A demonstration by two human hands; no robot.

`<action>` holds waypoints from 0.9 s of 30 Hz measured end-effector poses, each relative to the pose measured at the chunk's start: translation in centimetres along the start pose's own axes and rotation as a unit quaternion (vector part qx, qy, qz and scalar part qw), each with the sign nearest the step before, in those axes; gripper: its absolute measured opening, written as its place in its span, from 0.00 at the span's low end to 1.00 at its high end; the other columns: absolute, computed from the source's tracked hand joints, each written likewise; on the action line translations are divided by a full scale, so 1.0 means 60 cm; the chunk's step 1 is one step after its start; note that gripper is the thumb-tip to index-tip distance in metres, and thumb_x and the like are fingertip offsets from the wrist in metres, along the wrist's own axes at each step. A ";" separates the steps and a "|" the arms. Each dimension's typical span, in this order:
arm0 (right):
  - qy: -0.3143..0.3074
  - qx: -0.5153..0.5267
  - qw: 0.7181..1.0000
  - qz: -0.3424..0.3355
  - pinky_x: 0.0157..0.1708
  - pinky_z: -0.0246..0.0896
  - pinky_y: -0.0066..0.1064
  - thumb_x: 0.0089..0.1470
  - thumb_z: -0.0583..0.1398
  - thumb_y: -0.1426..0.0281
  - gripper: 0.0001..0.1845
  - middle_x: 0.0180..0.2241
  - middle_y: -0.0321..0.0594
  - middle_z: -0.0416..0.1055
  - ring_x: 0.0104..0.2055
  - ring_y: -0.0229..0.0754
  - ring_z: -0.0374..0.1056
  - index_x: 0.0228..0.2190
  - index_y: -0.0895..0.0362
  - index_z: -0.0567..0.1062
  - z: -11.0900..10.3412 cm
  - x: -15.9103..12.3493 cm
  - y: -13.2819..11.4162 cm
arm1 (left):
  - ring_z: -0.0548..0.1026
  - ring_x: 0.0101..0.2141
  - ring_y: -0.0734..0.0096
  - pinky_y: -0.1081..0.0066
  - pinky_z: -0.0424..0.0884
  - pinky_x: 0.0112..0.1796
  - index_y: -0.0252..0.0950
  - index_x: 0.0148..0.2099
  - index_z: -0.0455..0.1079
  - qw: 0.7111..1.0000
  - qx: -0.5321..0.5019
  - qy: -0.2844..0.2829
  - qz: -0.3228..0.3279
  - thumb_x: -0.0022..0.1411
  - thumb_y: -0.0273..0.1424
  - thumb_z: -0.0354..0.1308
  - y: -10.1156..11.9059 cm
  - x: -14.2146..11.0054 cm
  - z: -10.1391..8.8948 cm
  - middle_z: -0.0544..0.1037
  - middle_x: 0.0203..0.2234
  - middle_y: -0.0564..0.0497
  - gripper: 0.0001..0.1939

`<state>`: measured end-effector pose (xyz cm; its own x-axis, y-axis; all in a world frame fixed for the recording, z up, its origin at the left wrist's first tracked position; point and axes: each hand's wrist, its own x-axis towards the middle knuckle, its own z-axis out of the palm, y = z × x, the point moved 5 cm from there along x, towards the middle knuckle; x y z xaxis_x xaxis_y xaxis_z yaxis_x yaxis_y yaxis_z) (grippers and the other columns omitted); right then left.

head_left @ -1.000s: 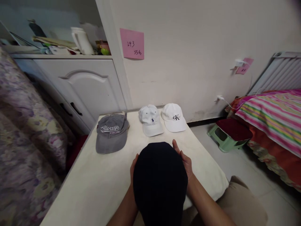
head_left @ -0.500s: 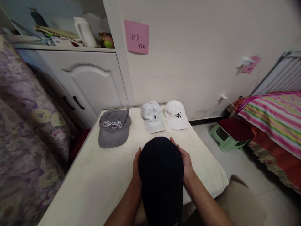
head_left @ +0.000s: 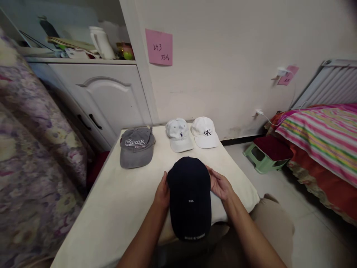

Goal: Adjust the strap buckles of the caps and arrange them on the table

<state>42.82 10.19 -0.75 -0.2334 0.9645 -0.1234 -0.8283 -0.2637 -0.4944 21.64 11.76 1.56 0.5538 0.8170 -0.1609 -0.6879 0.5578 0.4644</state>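
Note:
A dark navy baseball cap point(head_left: 190, 186) is between my two hands at the near edge of the table, its brim toward me with small pale lettering along the edge. My left hand point(head_left: 162, 190) grips its left side, and my right hand point(head_left: 220, 184) holds the right side; some fingertips are hidden by the cap. Beyond it, a grey cap point(head_left: 137, 150) with "Always" lettering lies at the left. A pale cap point(head_left: 179, 136) with a small dark emblem and a white cap point(head_left: 205, 133) with dark letters sit side by side at the back.
A cream cloth covers the table point(head_left: 134, 201). Behind stands a white cabinet point(head_left: 108, 93) with a white jug point(head_left: 102, 44) on its shelf. At left hangs a floral curtain point(head_left: 36, 167). A green stool point(head_left: 260, 160) and a bed point(head_left: 329, 149) are at right.
The navy cap has moved away from me and lower, toward the table, with both hands still on it; its emblem and brim lettering now show. The view has shifted slightly.

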 end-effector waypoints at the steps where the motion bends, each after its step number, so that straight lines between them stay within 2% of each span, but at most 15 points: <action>1: 0.001 -0.006 1.000 -0.007 0.43 0.72 0.30 0.60 0.59 0.72 0.14 0.43 0.44 0.80 0.41 0.40 0.78 0.48 0.59 0.72 -0.002 -0.005 0.001 | 0.75 0.54 0.60 0.64 0.65 0.59 0.37 0.49 0.78 0.999 0.022 0.023 0.026 0.66 0.34 0.56 0.002 -0.009 -0.007 0.84 0.40 0.49 0.13; 5: 0.014 -0.041 0.998 -0.049 0.45 0.71 0.31 0.55 0.64 0.73 0.18 0.44 0.47 0.79 0.43 0.42 0.77 0.48 0.60 0.72 0.000 -0.026 0.010 | 0.69 0.60 0.60 0.65 0.64 0.60 0.40 0.46 0.78 0.969 0.129 0.131 0.164 0.62 0.27 0.59 0.017 -0.060 -0.026 0.83 0.45 0.51 0.11; 8: 0.049 -0.069 0.993 -0.077 0.44 0.72 0.30 0.51 0.67 0.72 0.21 0.42 0.46 0.80 0.43 0.42 0.77 0.48 0.60 0.73 0.004 -0.045 0.017 | 0.61 0.65 0.59 0.67 0.56 0.63 0.37 0.46 0.78 0.956 0.160 0.152 0.195 0.55 0.22 0.64 0.018 -0.086 -0.020 0.81 0.49 0.51 0.15; 11: 0.104 -0.090 0.985 -0.103 0.44 0.72 0.29 0.46 0.71 0.71 0.23 0.40 0.45 0.80 0.42 0.42 0.77 0.45 0.60 0.75 0.003 -0.071 0.021 | 0.60 0.64 0.56 0.68 0.54 0.64 0.34 0.46 0.79 0.955 0.184 0.154 0.176 0.52 0.20 0.66 0.014 -0.093 -0.006 0.80 0.51 0.50 0.18; 15: 0.210 -0.139 0.950 -0.186 0.46 0.72 0.32 0.41 0.74 0.67 0.23 0.38 0.44 0.80 0.43 0.43 0.77 0.40 0.60 0.77 -0.010 -0.136 0.023 | 0.69 0.59 0.50 0.60 0.65 0.59 0.34 0.45 0.79 0.966 0.174 0.164 0.099 0.57 0.25 0.63 -0.002 -0.075 0.003 0.82 0.47 0.46 0.12; 18: 0.288 -0.169 0.917 -0.218 0.34 0.73 0.26 0.39 0.75 0.63 0.22 0.30 0.39 0.79 0.32 0.38 0.75 0.35 0.59 0.78 -0.024 -0.204 0.040 | 0.75 0.53 0.47 0.56 0.71 0.54 0.33 0.42 0.79 0.972 0.155 0.167 0.065 0.60 0.30 0.60 -0.014 -0.055 0.000 0.84 0.40 0.44 0.10; 20: 0.306 -0.179 0.917 -0.184 0.22 0.67 0.20 0.41 0.74 0.62 0.18 0.24 0.33 0.75 0.21 0.31 0.68 0.29 0.59 0.77 -0.030 -0.244 0.070 | 0.76 0.51 0.46 0.55 0.72 0.53 0.33 0.40 0.79 0.974 0.145 0.167 0.055 0.61 0.31 0.59 -0.018 -0.047 -0.006 0.84 0.37 0.43 0.10; 22: 0.290 -0.163 0.935 -0.124 0.19 0.63 0.17 0.45 0.73 0.61 0.17 0.22 0.32 0.74 0.18 0.28 0.66 0.26 0.60 0.76 -0.029 -0.270 0.111 | 0.76 0.52 0.46 0.55 0.71 0.53 0.33 0.40 0.79 0.974 0.139 0.167 0.065 0.61 0.31 0.60 -0.017 -0.046 -0.014 0.84 0.37 0.43 0.09; 24: 0.274 -0.112 0.954 -0.042 0.20 0.65 0.19 0.45 0.72 0.61 0.17 0.23 0.35 0.75 0.20 0.30 0.68 0.28 0.61 0.77 -0.026 -0.283 0.157 | 0.74 0.55 0.48 0.58 0.69 0.56 0.33 0.41 0.78 0.972 0.136 0.167 0.092 0.60 0.30 0.61 -0.012 -0.052 -0.025 0.84 0.40 0.44 0.09; 27: 0.235 0.018 0.972 0.018 0.31 0.72 0.25 0.46 0.73 0.64 0.16 0.30 0.40 0.80 0.30 0.37 0.76 0.34 0.60 0.79 -0.007 -0.276 0.205 | 0.66 0.61 0.56 0.64 0.62 0.60 0.37 0.43 0.77 0.967 0.136 0.162 0.143 0.58 0.26 0.62 -0.001 -0.064 -0.043 0.82 0.45 0.47 0.10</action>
<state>36.72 -9.04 -5.16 -0.0117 0.8522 -0.5231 -0.8436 -0.2893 -0.4524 18.34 8.99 -0.10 0.1524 0.9596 -0.2363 -0.6184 0.2791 0.7346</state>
